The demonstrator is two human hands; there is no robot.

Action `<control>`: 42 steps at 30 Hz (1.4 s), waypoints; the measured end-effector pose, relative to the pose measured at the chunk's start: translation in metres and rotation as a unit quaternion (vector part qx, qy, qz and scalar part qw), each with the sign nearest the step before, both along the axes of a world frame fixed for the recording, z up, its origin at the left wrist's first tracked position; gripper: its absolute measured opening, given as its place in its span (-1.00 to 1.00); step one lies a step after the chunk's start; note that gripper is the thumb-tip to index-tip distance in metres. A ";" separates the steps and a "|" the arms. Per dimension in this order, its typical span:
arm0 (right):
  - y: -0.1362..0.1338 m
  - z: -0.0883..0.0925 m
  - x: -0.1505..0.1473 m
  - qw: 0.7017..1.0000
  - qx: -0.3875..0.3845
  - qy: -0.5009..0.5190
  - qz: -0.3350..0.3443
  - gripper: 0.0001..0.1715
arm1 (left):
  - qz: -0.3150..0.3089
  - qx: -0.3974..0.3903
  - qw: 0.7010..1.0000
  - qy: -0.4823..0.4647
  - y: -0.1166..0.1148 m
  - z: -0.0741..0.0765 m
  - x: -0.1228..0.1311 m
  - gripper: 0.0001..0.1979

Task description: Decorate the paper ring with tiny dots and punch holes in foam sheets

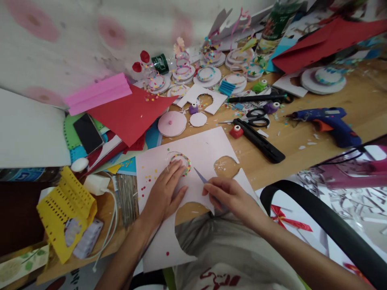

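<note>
My left hand (169, 183) lies with fingers stretched out, its fingertips resting on a small clear disc edged with colourful paper bits (189, 165). Under it is a white board (208, 147) with round cut-outs, scattered with tiny yellow, red and green confetti (148, 177). My right hand (225, 193) is closed around a slim, pointed grey-blue tool (200, 175), whose exact kind I cannot make out. Its tip points at the disc's right edge, slightly apart from it.
Beyond the board are a pink disc (172, 124), scissors (256, 119), a black utility knife (261, 141), a red hole punch (236, 131) and a blue glue gun (329, 123). Decorated rounds (208, 76) line the back. Coloured paper (130, 112) and a phone (88, 133) lie left.
</note>
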State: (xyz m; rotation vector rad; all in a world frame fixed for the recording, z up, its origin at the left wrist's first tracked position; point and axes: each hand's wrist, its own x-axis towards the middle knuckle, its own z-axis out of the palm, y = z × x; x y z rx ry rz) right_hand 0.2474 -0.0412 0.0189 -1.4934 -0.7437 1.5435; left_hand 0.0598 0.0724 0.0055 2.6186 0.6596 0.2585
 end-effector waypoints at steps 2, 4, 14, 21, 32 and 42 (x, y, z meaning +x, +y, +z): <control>-0.003 0.002 0.014 0.994 0.054 -0.094 0.000 -0.60 | -0.014 -0.015 1.000 -0.013 0.006 0.001 -0.003 -0.49; -0.004 0.002 0.033 0.973 0.125 -0.192 0.026 -0.63 | -0.035 -0.032 0.999 -0.026 0.013 0.001 -0.005 -0.50; 0.028 -0.005 0.070 0.767 0.316 -0.492 0.266 -0.76 | -0.059 -0.067 0.992 -0.084 0.018 -0.005 -0.009 -0.62; 0.032 -0.007 0.052 0.767 0.309 -0.503 0.249 -0.83 | -0.064 -0.066 0.990 -0.105 0.018 -0.005 -0.007 -0.66; 0.036 -0.006 0.048 0.768 0.331 -0.495 0.236 -0.84 | -0.062 -0.072 0.990 -0.108 0.019 -0.007 -0.008 -0.67; 0.037 -0.008 0.049 0.763 0.339 -0.496 0.237 -0.83 | -0.061 -0.071 0.989 -0.111 0.018 -0.006 -0.007 -0.68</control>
